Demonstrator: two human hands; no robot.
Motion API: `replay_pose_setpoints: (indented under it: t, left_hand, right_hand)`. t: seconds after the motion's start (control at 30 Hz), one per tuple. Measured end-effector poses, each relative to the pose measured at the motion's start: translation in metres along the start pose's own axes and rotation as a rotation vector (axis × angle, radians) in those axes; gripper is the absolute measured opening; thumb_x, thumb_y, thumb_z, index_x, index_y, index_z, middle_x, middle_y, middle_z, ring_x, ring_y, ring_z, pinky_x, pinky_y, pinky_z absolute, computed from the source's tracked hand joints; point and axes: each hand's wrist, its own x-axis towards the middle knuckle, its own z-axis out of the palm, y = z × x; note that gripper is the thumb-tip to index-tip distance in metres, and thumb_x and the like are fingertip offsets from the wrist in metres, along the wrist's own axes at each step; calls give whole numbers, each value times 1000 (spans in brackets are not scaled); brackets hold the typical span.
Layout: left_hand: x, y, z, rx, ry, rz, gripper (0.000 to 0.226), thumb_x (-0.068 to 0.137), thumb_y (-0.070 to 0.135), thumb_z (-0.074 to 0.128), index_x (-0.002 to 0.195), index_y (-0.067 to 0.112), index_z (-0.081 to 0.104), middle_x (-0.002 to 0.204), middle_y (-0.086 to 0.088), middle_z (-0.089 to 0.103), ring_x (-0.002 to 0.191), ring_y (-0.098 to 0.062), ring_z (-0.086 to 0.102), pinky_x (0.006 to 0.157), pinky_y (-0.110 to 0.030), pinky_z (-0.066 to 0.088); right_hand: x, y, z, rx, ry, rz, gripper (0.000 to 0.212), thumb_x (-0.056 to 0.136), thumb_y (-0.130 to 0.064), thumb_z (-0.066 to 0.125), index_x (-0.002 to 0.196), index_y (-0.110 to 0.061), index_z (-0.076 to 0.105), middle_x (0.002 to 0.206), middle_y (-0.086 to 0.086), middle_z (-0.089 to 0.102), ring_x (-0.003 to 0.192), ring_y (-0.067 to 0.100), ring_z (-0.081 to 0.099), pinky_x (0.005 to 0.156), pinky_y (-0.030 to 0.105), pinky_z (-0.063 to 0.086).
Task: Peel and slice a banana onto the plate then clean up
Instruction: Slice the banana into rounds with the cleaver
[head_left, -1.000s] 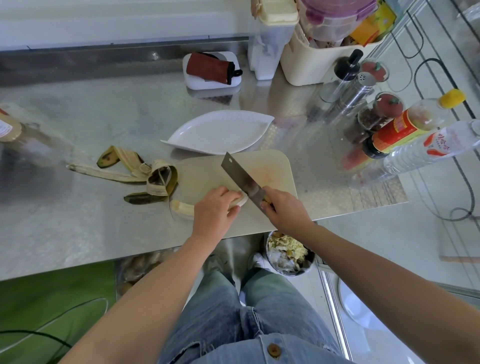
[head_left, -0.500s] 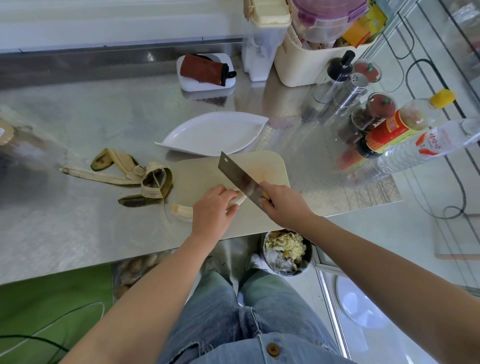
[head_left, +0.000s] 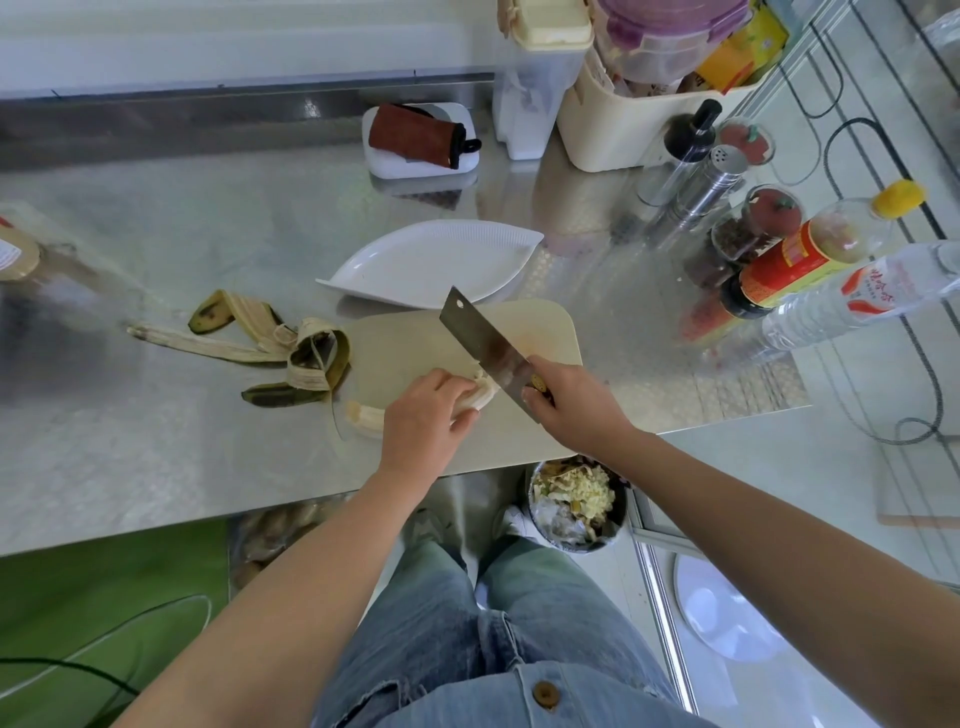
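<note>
I see the right grip (head_left: 571, 405) curled round the cleaver (head_left: 488, 348) handle, the blade slanted, its edge at the banana's right end; left grip (head_left: 421, 421) holds the peeled banana (head_left: 366, 415) down on the cutting board (head_left: 400, 353), fingers curled over it; peel (head_left: 270, 343) lies on the desk (head_left: 156, 218) just left of the board; white plate (head_left: 431, 265) sits just behind the board.
</note>
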Motion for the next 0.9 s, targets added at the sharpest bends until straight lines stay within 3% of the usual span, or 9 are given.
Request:
replay_pose_setpoints:
  t: [0.3,0.53,0.73,0.9]
  left_hand:
    - [1,2,0,-13,0,-13,26,77,24,75,102,21,67,93,3,63,81,-16,58,62,-31,52]
    - [1,3,2,-2,4,-25,27,77,24,75,102,21,67,93,4,62,80,-16,57,60,-28,48]
    - [1,2,1,-13,10,-19,26,77,24,75,102,22,67,93,3,62,80,-17,57,60,-31,50]
    - [2,2,2,1,12,-21,25,77,24,74,100,22,68,92,4,62,80,-17,58,58,-30,50]
  right_hand:
    - [1,1,-1,-34,-75,-4,19,94,-19,47,109,-9,53,73,0,48,74,32,56,59,38,45]
    - [-2,2,18,-47,-108,15,15,97,-20,45,105,-9,48,88,10,59,82,31,56,61,33,37]
    - [0,-1,6,2,2,-3,14,95,-20,48,102,-8,51,74,-1,47,68,27,50,56,34,39]
    - [1,-2,-2,-34,-43,-34,14,94,-19,47,99,-6,51,72,1,48,71,32,54,56,37,42]
